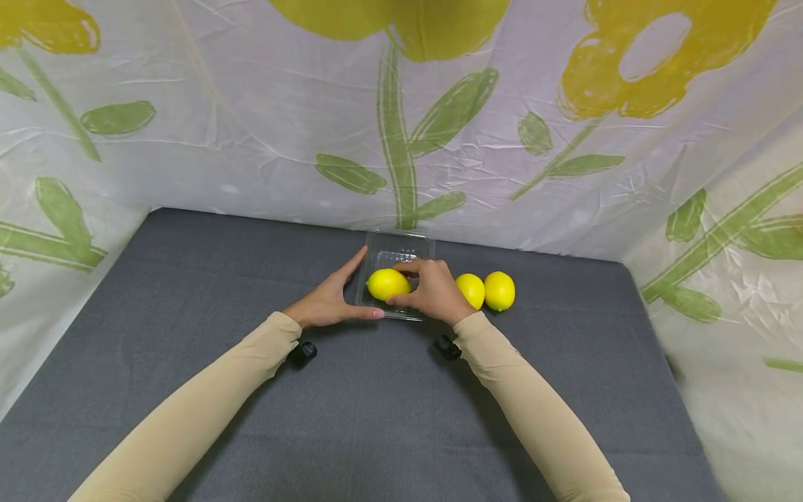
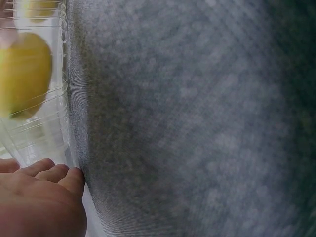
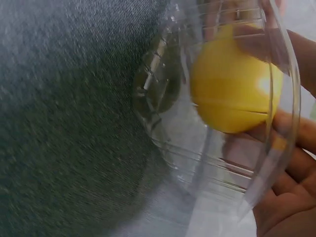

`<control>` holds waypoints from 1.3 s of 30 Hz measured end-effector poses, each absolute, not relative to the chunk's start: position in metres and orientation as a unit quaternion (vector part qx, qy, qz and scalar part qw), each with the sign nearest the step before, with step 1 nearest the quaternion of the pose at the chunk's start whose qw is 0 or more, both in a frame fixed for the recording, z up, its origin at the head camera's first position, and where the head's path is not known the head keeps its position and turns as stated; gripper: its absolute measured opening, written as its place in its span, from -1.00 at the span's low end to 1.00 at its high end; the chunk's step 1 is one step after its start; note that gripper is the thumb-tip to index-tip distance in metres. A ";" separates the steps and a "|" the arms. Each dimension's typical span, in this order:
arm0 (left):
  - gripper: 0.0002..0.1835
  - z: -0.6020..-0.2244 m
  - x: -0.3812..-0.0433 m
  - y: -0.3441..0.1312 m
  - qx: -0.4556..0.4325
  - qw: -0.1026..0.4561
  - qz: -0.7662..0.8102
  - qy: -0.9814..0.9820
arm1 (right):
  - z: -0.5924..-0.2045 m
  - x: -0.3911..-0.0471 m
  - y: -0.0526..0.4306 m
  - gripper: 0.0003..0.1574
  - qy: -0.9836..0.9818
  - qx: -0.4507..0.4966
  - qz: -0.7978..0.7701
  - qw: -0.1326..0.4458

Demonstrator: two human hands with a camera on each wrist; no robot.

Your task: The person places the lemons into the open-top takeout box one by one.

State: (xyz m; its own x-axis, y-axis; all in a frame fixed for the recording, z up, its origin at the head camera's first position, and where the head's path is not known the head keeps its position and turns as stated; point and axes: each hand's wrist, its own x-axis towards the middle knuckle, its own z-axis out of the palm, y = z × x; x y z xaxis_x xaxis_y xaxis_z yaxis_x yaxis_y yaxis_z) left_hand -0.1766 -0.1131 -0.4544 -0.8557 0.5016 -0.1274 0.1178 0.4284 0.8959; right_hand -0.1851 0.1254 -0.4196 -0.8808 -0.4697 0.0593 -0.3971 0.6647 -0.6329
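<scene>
A clear plastic container stands near the back edge of the table, with a yellow lemon inside its walls. My right hand reaches in from the right and pinches this lemon between thumb and fingers. Through the clear wall in the right wrist view, the lemon shows between the fingers. At the container's left front corner rests my left hand, its fingers straight along the side and its thumb along the front. In the left wrist view those fingertips lie against the wall.
Two more lemons stand right of the container: one partly behind my right hand, the other touching it. Dark grey cloth covers the table. A flower-printed sheet rises behind the back edge and at both sides.
</scene>
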 end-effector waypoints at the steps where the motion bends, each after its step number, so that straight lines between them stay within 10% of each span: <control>1: 0.36 -0.454 -0.177 -0.113 0.187 0.192 0.500 0.823 | -0.419 -0.185 0.125 -0.28 0.912 -0.242 -0.325 0.060; 16: 0.36 -0.454 -0.175 -0.112 0.181 0.196 0.499 0.825 | -0.414 -0.187 0.129 -0.20 0.898 -0.276 -0.327 0.098; 39: 0.39 -0.450 -0.174 -0.111 0.181 0.186 0.486 0.834 | -0.401 -0.156 0.185 -0.20 0.845 -0.156 -0.511 -0.022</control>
State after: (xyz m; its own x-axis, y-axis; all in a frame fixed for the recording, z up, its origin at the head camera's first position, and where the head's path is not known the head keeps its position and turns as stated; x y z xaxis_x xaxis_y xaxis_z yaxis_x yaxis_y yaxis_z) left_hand -0.1740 -0.1112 -0.4501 -0.8654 0.4831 -0.1332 0.1222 0.4611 0.8789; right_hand -0.1559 0.1851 -0.4005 -0.9506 -0.2401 0.1965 -0.2855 0.4286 -0.8572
